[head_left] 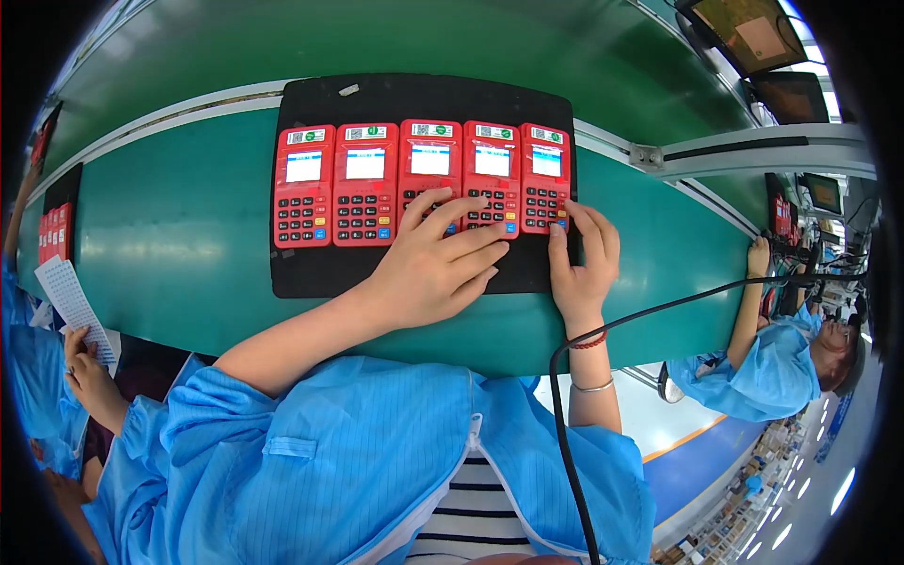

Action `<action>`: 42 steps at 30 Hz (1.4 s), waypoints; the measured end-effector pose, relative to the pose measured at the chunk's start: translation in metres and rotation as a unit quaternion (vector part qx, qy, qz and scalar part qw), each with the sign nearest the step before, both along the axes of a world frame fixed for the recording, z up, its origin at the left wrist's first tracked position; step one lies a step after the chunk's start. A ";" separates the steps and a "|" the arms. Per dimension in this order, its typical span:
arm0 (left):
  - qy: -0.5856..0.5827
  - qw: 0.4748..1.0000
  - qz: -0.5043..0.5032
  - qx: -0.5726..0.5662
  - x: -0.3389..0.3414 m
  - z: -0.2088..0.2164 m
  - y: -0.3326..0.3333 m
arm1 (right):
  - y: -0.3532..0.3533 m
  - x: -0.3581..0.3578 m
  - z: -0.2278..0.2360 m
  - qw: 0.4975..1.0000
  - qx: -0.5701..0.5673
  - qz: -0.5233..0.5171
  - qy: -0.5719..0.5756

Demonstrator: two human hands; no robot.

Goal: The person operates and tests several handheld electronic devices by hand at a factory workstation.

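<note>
Several red card payment terminals stand side by side in a row on a black mat, with lit screens and dark keypads. My left hand reaches across the middle terminal and the one to its right, fingers stretched and apart over their keys, covering part of both keypads. At the rightmost terminal, my right hand rests its fingertips and thumb at the lower right of the keypad. That hand's fingers are apart, without wrapping round the terminal. The two leftmost terminals are untouched.
A green bench top carries the mat. A black cable crosses over my right wrist. To the left, a co-worker's hand holds a printed sheet near more red terminals. Another person works at the right.
</note>
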State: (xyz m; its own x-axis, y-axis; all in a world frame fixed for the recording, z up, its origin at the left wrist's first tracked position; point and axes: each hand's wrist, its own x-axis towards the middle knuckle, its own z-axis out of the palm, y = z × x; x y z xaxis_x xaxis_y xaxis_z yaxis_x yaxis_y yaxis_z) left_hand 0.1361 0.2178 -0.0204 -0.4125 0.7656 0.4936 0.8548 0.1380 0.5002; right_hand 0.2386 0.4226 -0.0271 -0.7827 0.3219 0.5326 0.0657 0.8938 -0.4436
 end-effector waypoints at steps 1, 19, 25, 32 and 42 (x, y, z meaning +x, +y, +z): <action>-0.003 1.000 -0.002 0.001 0.000 0.000 0.000 | 0.000 0.000 0.000 1.000 0.005 -0.005 -0.006; -0.020 1.000 0.001 0.005 0.000 -0.002 0.001 | -0.001 0.003 -0.004 1.000 0.014 -0.011 -0.026; -0.024 0.999 -0.010 -0.044 -0.002 0.003 0.002 | 0.003 0.002 -0.004 1.000 0.013 0.004 -0.024; -0.023 0.999 0.021 -0.034 -0.002 0.003 0.004 | 0.000 0.001 -0.002 1.000 -0.006 -0.007 -0.025; 0.008 0.999 0.018 -0.038 -0.004 -0.001 0.007 | 0.000 0.000 -0.002 1.000 -0.003 0.001 -0.019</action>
